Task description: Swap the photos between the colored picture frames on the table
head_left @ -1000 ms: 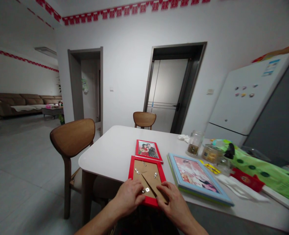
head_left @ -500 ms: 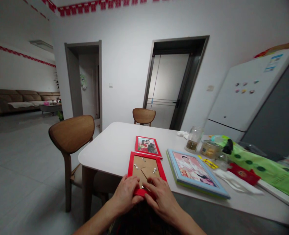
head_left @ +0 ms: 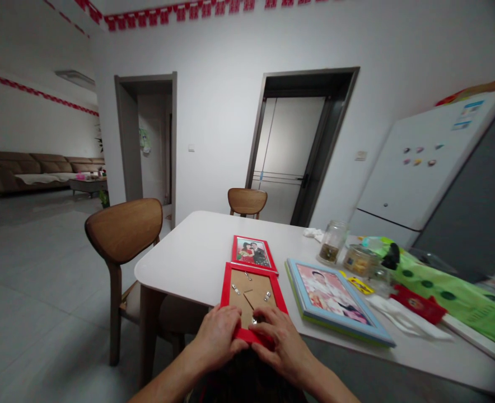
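Head-worn view, looking forward and down, table [head_left: 188, 254] close below

Dim, greyish light casts soft shadows on the tiled floor [head_left: 54, 302], and wide-angle distortion slants the refrigerator [head_left: 424, 179].

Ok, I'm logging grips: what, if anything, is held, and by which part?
The left hand holds the face-down red frame by its near left corner. The right hand is over the near right corner; its grip is unclear.

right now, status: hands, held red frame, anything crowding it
Left hand holding near-left corner of face-down red picture frame. Right hand at near metal clip. Face-up red picture frame close beyond; light-blue picture frame at right.
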`<state>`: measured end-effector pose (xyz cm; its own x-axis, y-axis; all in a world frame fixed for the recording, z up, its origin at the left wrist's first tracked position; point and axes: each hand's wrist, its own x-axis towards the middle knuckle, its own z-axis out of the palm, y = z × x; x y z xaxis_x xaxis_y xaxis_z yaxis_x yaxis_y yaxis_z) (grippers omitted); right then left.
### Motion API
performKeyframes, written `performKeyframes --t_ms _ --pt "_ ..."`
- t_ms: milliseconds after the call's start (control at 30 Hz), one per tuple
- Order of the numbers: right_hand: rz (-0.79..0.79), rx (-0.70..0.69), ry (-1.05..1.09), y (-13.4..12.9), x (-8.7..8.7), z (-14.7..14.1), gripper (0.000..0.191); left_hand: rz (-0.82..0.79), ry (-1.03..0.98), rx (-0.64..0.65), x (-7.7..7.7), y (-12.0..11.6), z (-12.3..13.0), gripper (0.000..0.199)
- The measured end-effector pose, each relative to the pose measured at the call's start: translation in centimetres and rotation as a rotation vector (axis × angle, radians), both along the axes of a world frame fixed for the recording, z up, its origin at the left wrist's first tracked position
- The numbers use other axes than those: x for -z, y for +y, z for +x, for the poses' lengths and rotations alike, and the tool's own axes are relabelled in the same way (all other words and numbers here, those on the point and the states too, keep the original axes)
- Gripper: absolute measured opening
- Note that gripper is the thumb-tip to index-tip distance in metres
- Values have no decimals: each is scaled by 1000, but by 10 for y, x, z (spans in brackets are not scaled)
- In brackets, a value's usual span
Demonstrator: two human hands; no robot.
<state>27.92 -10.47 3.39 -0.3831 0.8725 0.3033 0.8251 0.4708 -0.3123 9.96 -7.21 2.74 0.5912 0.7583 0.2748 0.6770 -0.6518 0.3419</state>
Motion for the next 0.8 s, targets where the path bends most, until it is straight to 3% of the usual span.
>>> performKeyframes --t_ms 100,200,367,533,800 --pt "15 15 11 12 1 8 30 0 -5 3 0 3 -2 43" --pt "44 157 -20 34 2 18 38 -8 -1 5 0 5 -4 44" --pt "50 329 -196 60 5 25 26 -21 2 -12 -1 2 -4 42" --pt "82 350 -250 63 8 23 26 -29 -16 -26 0 1 -2 42" --pt "98 334 -170 62 10 25 28 -28 -17 -28 -1 1 -3 43"
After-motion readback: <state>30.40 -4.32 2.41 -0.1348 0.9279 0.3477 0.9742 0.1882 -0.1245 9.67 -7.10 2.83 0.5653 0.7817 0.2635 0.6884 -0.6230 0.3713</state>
